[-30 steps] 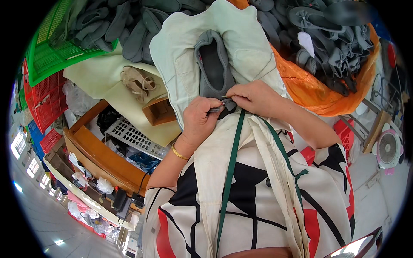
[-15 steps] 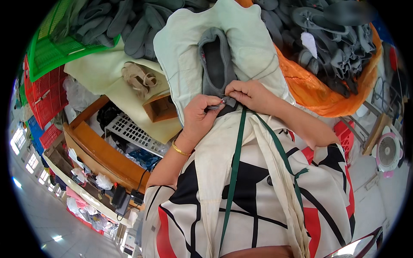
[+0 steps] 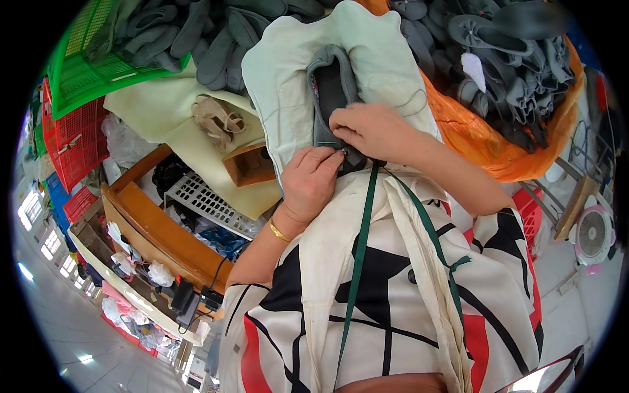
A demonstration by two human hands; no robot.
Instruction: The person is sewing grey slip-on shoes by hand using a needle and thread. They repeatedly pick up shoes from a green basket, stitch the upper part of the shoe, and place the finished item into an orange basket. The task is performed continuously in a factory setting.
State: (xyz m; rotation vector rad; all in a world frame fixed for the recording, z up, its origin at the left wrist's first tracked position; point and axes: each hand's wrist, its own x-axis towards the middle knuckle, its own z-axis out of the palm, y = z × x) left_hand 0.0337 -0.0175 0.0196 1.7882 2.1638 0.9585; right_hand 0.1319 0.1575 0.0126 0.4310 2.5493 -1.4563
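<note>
A dark grey cloth shoe lies on a pale padded cloth in front of me, its opening facing up. My left hand pinches the shoe's near end between thumb and fingers, where a small shiny spot shows at the fingertips. Over the near part of the opening is my right hand, with its fingers pressed together. Whatever they hold, if anything, is too small or hidden to name. A thin thread-like line curves across the cloth to the right of the shoe.
Many grey shoes fill an orange sack at the right and a green basket at the far left. Beige sandals lie left of the cloth, near an open wooden box. A small fan stands far right.
My right hand has moved up and slightly left, from the shoe's near end to over its opening. The fingers of my left hand have come down flatter over the near end.
</note>
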